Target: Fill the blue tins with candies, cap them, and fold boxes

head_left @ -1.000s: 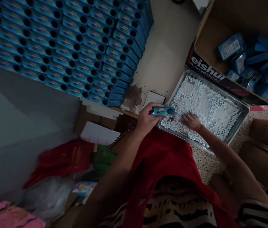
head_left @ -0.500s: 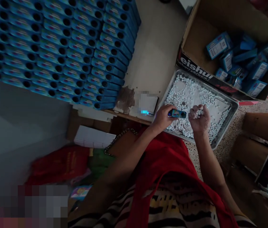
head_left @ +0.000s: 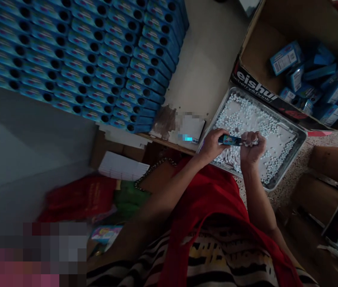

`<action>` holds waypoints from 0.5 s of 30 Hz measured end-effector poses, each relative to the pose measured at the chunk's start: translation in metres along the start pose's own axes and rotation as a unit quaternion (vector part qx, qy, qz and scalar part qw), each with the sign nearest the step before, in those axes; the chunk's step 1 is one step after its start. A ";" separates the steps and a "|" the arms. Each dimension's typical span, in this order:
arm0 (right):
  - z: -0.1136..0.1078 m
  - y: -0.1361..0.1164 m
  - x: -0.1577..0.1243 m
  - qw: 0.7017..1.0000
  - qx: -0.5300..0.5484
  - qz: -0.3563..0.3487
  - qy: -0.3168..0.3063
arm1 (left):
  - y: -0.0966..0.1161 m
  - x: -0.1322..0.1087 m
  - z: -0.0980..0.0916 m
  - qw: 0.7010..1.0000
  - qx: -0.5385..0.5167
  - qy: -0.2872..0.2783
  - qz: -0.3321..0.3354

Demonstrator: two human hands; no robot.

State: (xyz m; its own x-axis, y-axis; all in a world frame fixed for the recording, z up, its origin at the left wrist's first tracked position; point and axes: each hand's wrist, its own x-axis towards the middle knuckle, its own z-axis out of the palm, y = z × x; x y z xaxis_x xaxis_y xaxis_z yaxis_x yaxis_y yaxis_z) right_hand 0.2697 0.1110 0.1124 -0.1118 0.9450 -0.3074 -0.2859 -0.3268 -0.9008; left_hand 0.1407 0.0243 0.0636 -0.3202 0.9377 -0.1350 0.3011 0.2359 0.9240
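Presently clamping a small narrow blue printed carton [head_left: 231,140] between the thumb and fingers of the left hand [head_left: 213,145], above a shallow rectangular silvery metal tray [head_left: 290,158] strewn with small round whitish pellets [head_left: 266,124]. Curling the fingers of the right hand [head_left: 252,149] around some of those pellets at the carton's end, too close together to tell touching from just beside. Working next to an open brown cardboard box [head_left: 264,34] with loose blue cartons [head_left: 285,59] inside, and near rows of stacked blue packs [head_left: 97,59] with round dark holes on a pale tabletop [head_left: 206,52].
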 end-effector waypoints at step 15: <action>-0.055 0.026 0.026 0.975 0.106 0.186 0.067 | -0.016 0.001 -0.009 0.994 -0.098 0.032 -0.034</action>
State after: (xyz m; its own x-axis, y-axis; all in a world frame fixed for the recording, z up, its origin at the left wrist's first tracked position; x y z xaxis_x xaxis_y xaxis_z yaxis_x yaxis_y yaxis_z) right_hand 0.3113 0.1281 0.0640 -0.1231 0.7497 -0.6503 -0.4419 -0.6281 -0.6405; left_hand 0.1273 0.0194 0.0523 -0.3917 0.9017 -0.1829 0.0975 0.2383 0.9663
